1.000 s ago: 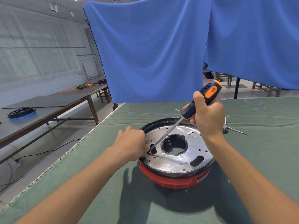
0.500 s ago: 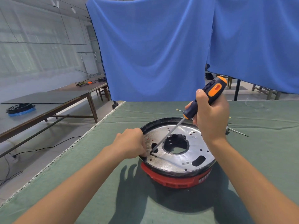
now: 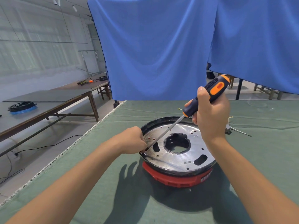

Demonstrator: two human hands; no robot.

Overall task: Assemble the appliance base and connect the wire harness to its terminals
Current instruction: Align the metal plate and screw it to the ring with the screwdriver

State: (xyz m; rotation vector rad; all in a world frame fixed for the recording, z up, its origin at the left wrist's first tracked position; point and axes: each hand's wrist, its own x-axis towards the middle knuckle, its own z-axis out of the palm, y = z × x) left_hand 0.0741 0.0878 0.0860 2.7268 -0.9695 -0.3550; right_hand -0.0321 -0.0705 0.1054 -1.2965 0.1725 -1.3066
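Green cloth covers the table (image 3: 267, 159); the appliance base (image 3: 178, 164) sits near the table's middle, closer to its left edge, with the perforated metal plate (image 3: 176, 160) facing up inside a black rim over a red housing. Screwdriver (image 3: 200, 102): long axis slanted, orange-and-black handle up and to the right, shaft running down-left, tip at the plate's left edge. Right hand (image 3: 210, 117) wraps the handle, thumb up along it, forearm coming in from lower right. Left hand (image 3: 132, 141) is at the rim's left side, fingers curled around the tip; what they pinch cannot be made out. Wire harness (image 3: 233, 129) lies on the cloth behind the base, toward the right.
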